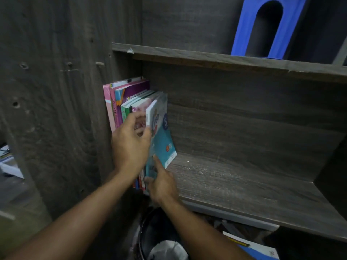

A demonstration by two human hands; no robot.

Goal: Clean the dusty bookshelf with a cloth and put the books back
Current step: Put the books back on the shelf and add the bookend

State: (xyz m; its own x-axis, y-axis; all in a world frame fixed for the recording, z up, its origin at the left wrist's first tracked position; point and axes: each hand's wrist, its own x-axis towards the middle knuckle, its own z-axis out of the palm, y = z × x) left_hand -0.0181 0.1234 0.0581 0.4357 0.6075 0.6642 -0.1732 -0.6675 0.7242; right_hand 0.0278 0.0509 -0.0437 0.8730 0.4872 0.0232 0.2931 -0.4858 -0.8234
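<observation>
On shelf (pixel 244 184), L hand (pixel 129 145) covers books (pixel 120 102), fingers (pixel 138 117) blurred

The light is dim. A blue plastic piece (pixel 244 34) stands far right, up high; a black bin (pixel 155 228) sits near, low down; pale clutter (pixel 9 166) lies left.

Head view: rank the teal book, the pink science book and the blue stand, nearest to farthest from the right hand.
1. Teal book, touched by the right hand, rightmost in the row.
2. Pink science book, at the row's left end.
3. Blue stand, on the shelf above, upper right.
</observation>
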